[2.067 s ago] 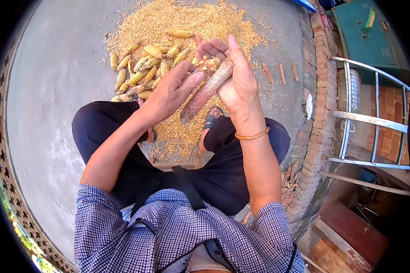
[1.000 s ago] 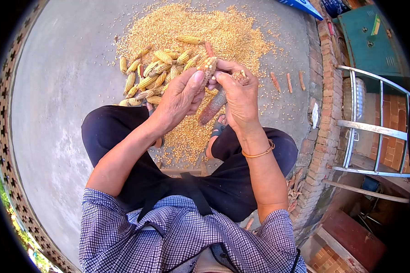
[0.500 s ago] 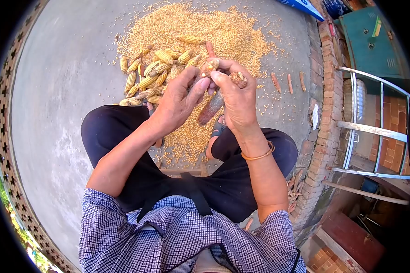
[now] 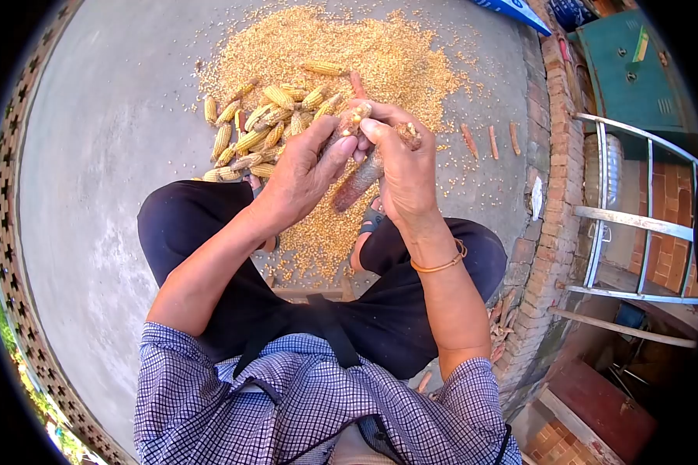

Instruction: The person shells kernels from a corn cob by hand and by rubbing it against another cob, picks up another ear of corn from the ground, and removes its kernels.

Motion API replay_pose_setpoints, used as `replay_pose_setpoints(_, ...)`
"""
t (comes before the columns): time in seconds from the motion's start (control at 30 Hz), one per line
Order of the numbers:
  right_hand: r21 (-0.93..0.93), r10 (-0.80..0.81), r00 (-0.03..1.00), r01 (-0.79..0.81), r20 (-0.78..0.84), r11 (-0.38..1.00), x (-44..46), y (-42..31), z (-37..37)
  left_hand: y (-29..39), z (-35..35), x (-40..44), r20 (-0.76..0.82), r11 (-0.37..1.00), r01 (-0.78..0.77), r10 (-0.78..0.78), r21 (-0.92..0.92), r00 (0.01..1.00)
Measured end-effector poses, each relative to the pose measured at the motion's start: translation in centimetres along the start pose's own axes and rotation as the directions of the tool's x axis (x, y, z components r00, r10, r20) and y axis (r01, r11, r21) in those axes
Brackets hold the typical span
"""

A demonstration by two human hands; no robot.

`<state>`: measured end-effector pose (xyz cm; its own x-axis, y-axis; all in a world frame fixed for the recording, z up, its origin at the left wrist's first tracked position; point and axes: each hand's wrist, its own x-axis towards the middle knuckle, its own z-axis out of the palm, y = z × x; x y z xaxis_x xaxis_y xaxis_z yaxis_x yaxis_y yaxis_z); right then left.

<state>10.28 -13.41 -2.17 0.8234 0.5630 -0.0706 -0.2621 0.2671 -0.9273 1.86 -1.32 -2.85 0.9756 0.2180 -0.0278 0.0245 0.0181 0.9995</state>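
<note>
My left hand (image 4: 296, 177) is closed around a mostly stripped corn cob (image 4: 354, 121) with a few yellow kernels at its upper end. My right hand (image 4: 403, 167) grips a second reddish corn cob (image 4: 357, 186), which slants down to the left below the palm, and its thumb touches the first cob's tip. The fingers partly hide both cobs. Beyond my hands lies a pile of unshelled corn ears (image 4: 267, 128), beside a broad spread of loose yellow kernels (image 4: 341, 46).
Kernels also lie between my sandalled feet (image 4: 371, 219). Several bare cobs (image 4: 494, 142) rest on the concrete to the right. Past a low brick edge (image 4: 560, 178) stand a metal frame (image 4: 636, 221) and a green cabinet (image 4: 624, 74). More bare cobs (image 4: 502, 322) lie by my right knee.
Both hands stay nearly in place. The right thumb has shifted slightly at the cob's tip, and the cob in my right hand has swung a little to the left.
</note>
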Motion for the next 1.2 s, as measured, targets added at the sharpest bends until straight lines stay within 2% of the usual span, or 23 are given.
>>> replay_pose_setpoints(0.1, 0.011, -0.003, 1.000, 0.003, -0.007, 1.000, 0.0, 0.2, -0.2, -0.4, 0.2, 0.0, -0.007, 0.999, 0.031, -0.031, -0.037, 0.999)
replay_pose_setpoints(0.2, 0.011, 0.024, 0.999, -0.023, -0.023, 1.000, -0.2, 0.1, 0.0, -1.4, 0.2, 0.1, -0.028, 0.994, -0.086, 0.088, 0.060, 0.996)
replay_pose_setpoints(0.3, -0.005, 0.024, 1.000, -0.024, -0.015, 1.000, -0.1, -0.6, 0.4, -0.5, 0.0, 0.1, -0.072, 0.965, -0.117, 0.138, 0.234, 0.988)
replay_pose_setpoints(0.4, -0.065, 0.012, 1.000, -0.012, -0.003, 0.998, -0.3, -0.4, 0.4, -0.6, -0.3, 0.0, -0.058, 0.946, -0.114, 0.138, 0.302, 0.989)
replay_pose_setpoints(0.5, -0.094, 0.002, 1.000, -0.001, 0.011, 0.996, -0.3, -0.5, 0.3, -0.5, -0.3, -0.1, -0.066, 0.908, -0.215, 0.255, 0.359, 0.965)
replay_pose_setpoints(0.6, -0.099, -0.033, 0.999, 0.035, 0.024, 0.994, -0.3, -0.2, 0.3, -0.4, -0.3, -0.1, -0.067, 0.976, -0.079, 0.094, 0.202, 0.993)
replay_pose_setpoints(0.8, -0.067, -0.036, 0.999, 0.038, 0.036, 0.997, 0.0, -1.1, 0.3, -0.1, -0.4, 0.2, -0.065, 0.918, -0.235, 0.269, 0.319, 0.961)
replay_pose_setpoints(0.97, -0.032, 0.021, 1.000, -0.020, 0.021, 0.999, -0.2, -1.1, 0.4, -0.4, -0.6, 0.0, -0.051, 0.881, -0.247, 0.291, 0.404, 0.955)
replay_pose_setpoints(1.0, -0.059, -0.006, 0.999, 0.009, 0.037, 0.998, -0.2, -0.9, 0.3, -0.6, -0.6, 0.0, -0.051, 0.869, -0.258, 0.306, 0.422, 0.951)
replay_pose_setpoints(1.1, -0.103, -0.046, 0.996, 0.054, 0.073, 0.993, -0.2, -0.4, -0.1, -0.6, -0.4, 0.2, -0.089, 0.973, -0.140, 0.158, 0.182, 0.983)
replay_pose_setpoints(1.13, -0.095, -0.034, 0.997, 0.041, 0.075, 0.995, -0.1, -1.0, -0.2, -0.1, -0.5, 0.3, -0.049, 0.999, -0.036, 0.037, 0.023, 0.998)
replay_pose_setpoints(1.2, -0.108, -0.045, 0.995, 0.055, 0.090, 0.993, 0.2, -1.2, -0.2, 1.4, -1.0, 0.3, 0.077, 0.943, 0.190, -0.175, -0.272, 0.982)
